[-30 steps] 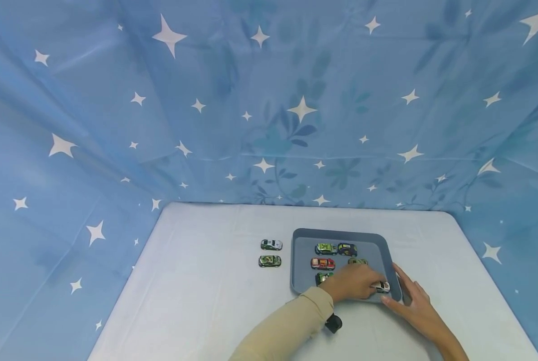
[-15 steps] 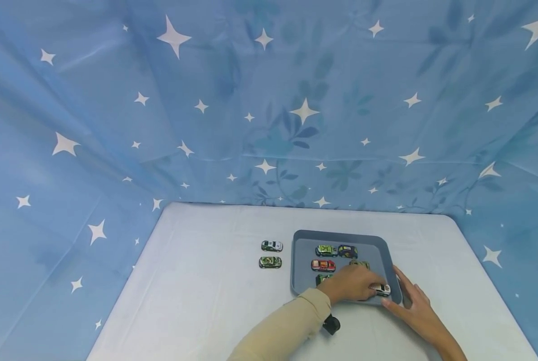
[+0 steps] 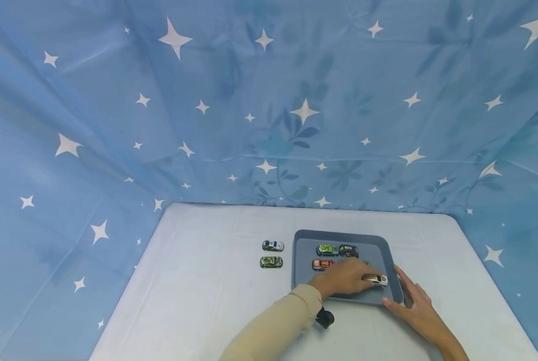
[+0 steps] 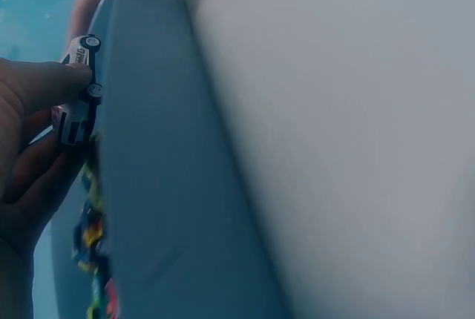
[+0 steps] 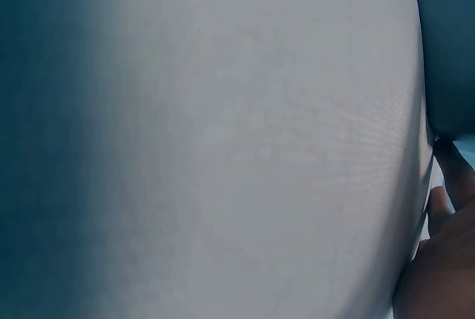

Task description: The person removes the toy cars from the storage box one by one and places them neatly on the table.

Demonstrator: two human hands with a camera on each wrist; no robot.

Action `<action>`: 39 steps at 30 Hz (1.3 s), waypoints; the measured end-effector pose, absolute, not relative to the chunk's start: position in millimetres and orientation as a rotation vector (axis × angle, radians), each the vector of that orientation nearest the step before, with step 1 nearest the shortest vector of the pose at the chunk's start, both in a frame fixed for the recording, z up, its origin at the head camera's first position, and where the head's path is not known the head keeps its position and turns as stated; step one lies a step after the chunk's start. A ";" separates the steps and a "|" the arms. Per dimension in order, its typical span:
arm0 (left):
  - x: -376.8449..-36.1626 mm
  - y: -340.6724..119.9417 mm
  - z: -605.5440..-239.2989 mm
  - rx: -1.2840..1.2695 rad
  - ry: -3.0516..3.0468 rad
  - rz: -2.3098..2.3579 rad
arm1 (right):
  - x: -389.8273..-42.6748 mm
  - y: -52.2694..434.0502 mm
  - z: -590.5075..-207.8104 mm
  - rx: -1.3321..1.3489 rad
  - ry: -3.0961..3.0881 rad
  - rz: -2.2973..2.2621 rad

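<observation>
White toy car (image 3: 377,280) pinched in left hand (image 3: 342,279) fingers (image 4: 44,85).

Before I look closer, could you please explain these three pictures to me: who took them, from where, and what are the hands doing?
No machine here: a person wears three cameras. The wide picture comes from the head and looks down at a white table before a blue starred cloth. The other two come from the wrists, very close, so they look blurred.

On the table stands a grey tray with several toy cars inside. Two more toy cars lie left of it, outside.

The left hand, in a beige sleeve, pinches a white toy car over the tray; the left wrist picture shows this car at the fingers. The right hand rests open against the tray's near right corner.
</observation>
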State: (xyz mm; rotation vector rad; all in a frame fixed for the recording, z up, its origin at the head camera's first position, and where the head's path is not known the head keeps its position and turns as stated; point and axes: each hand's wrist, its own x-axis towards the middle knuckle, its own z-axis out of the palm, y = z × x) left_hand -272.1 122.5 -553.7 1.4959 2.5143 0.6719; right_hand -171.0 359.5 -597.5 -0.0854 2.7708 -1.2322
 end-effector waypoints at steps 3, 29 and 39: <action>-275.8 111.9 -549.6 1.493 2.529 0.684 | -171.6 358.6 -597.7 -0.070 2.772 -1.206; -302.8 -1.3 -532.3 1.264 2.629 0.837 | -175.1 360.4 -599.8 -0.084 2.763 -1.204; -292.4 -36.9 -532.3 1.219 2.630 0.882 | -175.7 362.0 -599.9 -0.041 2.731 -1.195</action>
